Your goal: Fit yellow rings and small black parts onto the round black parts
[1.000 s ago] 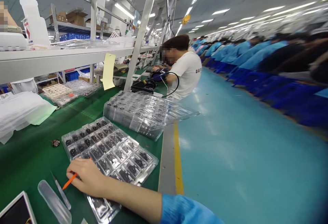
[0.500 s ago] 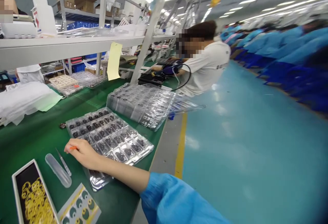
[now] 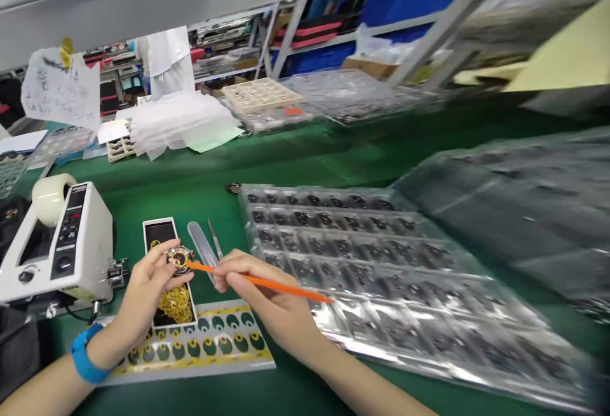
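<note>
My left hand (image 3: 138,295), a blue band on its wrist, pinches a small round part (image 3: 175,261) with a dark and silvery face and a yellow ring on it. In my right hand (image 3: 274,305) is a thin orange stick (image 3: 290,288), whose tip touches or nearly touches that face. Below the part stands a narrow white-rimmed box (image 3: 145,238) of loose yellow rings, partly covered by my left hand. Tweezers (image 3: 214,235) and a translucent plastic sleeve (image 3: 200,243) lie just beyond my right fingers. A sticker sheet (image 3: 248,366) with yellow and green shapes lies beneath my hands.
To the right spreads a clear compartment tray (image 3: 333,228) of dark parts, beside a larger plastic-covered stack (image 3: 505,213). A white tape dispenser (image 3: 95,238) stands left. Another small round part (image 3: 233,188) sits at the tray's far corner. White sheets (image 3: 181,120) lie at the back.
The view has swung left from the aisle to the bench. My left hand with the round part has come into view. My right hand with the orange stick now meets it off the tray.
</note>
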`<state>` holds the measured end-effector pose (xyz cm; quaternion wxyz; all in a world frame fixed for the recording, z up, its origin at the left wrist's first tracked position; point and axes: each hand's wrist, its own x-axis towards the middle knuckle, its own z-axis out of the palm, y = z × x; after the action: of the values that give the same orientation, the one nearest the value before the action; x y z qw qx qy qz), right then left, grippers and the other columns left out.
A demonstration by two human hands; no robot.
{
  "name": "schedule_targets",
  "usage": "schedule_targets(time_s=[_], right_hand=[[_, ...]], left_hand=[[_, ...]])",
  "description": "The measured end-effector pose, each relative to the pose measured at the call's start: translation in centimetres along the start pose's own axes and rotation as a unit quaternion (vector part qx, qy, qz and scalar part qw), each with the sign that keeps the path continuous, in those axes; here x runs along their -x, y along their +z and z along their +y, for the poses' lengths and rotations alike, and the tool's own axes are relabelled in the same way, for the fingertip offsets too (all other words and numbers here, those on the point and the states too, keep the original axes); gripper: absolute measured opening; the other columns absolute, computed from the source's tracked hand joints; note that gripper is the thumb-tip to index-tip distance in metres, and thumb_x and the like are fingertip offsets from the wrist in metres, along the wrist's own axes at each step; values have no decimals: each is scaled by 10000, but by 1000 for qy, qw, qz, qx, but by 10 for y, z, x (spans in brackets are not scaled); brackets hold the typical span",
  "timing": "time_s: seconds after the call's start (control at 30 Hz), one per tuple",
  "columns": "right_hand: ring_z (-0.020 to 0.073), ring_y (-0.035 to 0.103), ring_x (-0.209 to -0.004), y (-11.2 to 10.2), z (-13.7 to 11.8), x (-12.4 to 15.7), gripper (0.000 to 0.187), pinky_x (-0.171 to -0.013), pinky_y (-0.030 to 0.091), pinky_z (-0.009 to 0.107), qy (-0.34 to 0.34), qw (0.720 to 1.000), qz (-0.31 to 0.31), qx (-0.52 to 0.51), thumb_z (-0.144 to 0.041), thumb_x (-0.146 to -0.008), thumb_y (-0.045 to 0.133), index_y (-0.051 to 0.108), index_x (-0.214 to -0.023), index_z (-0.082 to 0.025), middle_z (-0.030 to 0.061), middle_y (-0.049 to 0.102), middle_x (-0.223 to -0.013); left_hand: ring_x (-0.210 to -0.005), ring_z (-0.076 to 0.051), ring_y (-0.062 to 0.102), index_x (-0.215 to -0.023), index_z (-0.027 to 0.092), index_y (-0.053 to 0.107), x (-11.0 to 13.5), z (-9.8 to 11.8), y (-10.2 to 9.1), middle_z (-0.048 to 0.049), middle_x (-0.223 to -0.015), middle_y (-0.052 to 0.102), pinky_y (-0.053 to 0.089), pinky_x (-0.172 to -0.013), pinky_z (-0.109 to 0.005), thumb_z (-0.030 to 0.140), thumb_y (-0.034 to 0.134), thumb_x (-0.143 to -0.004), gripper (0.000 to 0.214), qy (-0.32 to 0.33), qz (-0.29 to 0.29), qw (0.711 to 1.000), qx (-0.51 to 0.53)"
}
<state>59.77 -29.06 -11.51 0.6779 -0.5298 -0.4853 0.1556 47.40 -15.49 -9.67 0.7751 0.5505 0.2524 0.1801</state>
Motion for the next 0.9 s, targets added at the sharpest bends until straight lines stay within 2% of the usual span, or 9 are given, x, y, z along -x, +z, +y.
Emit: schedule_targets(time_s=[0.17, 0.47, 0.63, 0.7, 0.77, 0.83, 0.9], right_hand=[[151, 626, -678, 6, 5, 7, 225, -584, 525, 267, 4, 998, -30, 57, -273, -963, 492, 678, -862, -197, 43, 655, -738], [151, 663, -723, 0, 12, 4, 184, -616, 574, 275, -19, 999, -47, -1, -243, -955, 530, 713, -956, -227, 39, 702, -772], [138, 666, -760, -8, 5, 3, 236, -631, 582, 261, -91, 989, -107, 53, -246, -992, 454, 682, -1051, -237, 52, 688, -852], [138, 669, -808, -10, 1, 4, 262, -673, 584, 259, -154, 972, -137, 110, -192, -1001, 409, 637, -1124, -231, 63, 685, -886], [156, 673, -866, -11, -1, 4, 277, -725, 586, 274, -228, 939, -171, 192, -128, -993, 385, 604, -1149, -195, 75, 700, -901], [180, 675, -904, -11, -2, 3, 265, -738, 587, 291, -287, 895, -204, 274, -90, -976, 392, 596, -1131, -156, 82, 719, -907], [189, 676, -918, -9, 0, 4, 254, -713, 590, 295, -307, 866, -224, 325, -74, -963, 405, 601, -1109, -145, 83, 728, -926]], left_hand=[[-1048, -229, 656, -1153, 253, 634, 7, -3, -7, -49, -1109, 702, 535, -933, -384, 283, 612, -853, 302, 19, -41, 999, -6], [-1013, -229, 662, -1121, 286, 681, 10, 8, -11, -52, -1167, 688, 555, -893, -378, 273, 617, -852, 277, 0, -57, 997, -51], [-992, -220, 672, -1167, 268, 666, 13, 13, -12, -59, -1117, 707, 574, -854, -348, 278, 610, -863, 309, -32, -81, 996, -19], [-979, -205, 678, -1164, 271, 668, 13, 15, -11, -49, -1094, 715, 576, -833, -309, 281, 621, -860, 309, -40, -93, 995, -6], [-957, -188, 686, -1152, 274, 672, 12, 16, -10, -38, -1046, 728, 574, -812, -273, 276, 638, -846, 308, -55, -91, 994, 3], [-947, -185, 691, -1148, 261, 669, 10, 17, -8, -34, -990, 736, 567, -825, -276, 260, 658, -821, 327, -79, -66, 995, 13], [-955, -195, 690, -1146, 231, 662, 7, 16, -6, -37, -950, 737, 553, -881, -317, 251, 675, -793, 355, -99, -35, 994, 25]])
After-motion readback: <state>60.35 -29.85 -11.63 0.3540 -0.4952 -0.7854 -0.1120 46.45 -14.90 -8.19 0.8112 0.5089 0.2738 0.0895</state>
